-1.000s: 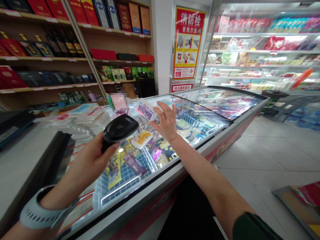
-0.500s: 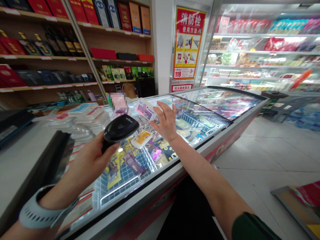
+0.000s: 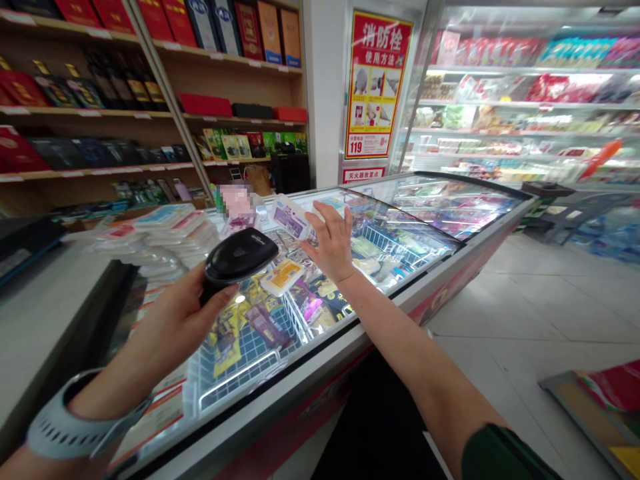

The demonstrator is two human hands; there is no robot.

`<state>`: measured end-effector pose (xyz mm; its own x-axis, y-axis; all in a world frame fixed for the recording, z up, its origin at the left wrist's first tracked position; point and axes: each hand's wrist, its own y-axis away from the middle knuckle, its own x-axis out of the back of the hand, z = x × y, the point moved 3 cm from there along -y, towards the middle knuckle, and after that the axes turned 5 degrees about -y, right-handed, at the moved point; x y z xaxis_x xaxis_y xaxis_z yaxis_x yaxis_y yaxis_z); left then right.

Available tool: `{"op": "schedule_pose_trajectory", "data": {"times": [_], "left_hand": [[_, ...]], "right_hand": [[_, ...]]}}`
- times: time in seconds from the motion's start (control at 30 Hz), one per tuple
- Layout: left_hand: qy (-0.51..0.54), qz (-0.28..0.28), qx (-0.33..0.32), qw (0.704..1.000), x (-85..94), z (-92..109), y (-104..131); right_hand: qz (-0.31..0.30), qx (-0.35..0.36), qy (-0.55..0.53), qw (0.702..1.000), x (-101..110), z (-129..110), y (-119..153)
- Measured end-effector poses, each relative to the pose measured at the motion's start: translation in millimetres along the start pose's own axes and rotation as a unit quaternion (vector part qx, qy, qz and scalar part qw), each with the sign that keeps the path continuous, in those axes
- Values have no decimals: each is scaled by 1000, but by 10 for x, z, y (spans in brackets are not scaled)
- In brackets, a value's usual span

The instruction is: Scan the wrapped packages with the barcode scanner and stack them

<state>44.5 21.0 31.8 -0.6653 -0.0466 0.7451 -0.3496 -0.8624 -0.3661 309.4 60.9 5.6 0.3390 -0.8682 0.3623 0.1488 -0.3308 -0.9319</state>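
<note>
My left hand [image 3: 183, 310] is wrapped round the handle of a black barcode scanner [image 3: 243, 253], its head pointing toward a white package with a purple label [image 3: 291, 219]. That package is tilted up above the freezer's glass top, gripped at its right edge by my right hand [image 3: 330, 240]. The fingers partly hide that edge. Below them, a white tray pack with a yellow label [image 3: 283, 277] lies on the glass. Left of the scanner are stacks of flat clear packs with printed labels [image 3: 167, 233]. Beside the purple-labelled package is a pinkish pack [image 3: 240, 217], partly blurred.
The chest freezer [image 3: 440, 283] runs off to the right, with wire baskets [image 3: 250, 387] of bagged goods under its glass. A grey counter [image 3: 45, 320] is at left. Shelves of bottles and boxes [image 3: 230, 107] stand behind. At lower right is a low display stand [image 3: 595, 413].
The red light on the purple-labelled package is gone. My left hand and the scanner have shifted slightly left; my right hand stays nearly still with the package.
</note>
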Motion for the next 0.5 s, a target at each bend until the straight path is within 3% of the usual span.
{"op": "schedule_pose_trajectory", "data": {"times": [0.3, 0.4, 0.5], "left_hand": [[-14, 0, 3, 1000, -1, 18, 10], [-21, -5, 10, 1000, 11, 82, 1], [-45, -13, 34, 998, 37, 119, -19]], "right_hand": [[-1, -18, -6, 1000, -1, 7, -7], [27, -95, -41, 994, -17, 182, -14], [69, -205, -89, 972, -69, 531, -18]]}}
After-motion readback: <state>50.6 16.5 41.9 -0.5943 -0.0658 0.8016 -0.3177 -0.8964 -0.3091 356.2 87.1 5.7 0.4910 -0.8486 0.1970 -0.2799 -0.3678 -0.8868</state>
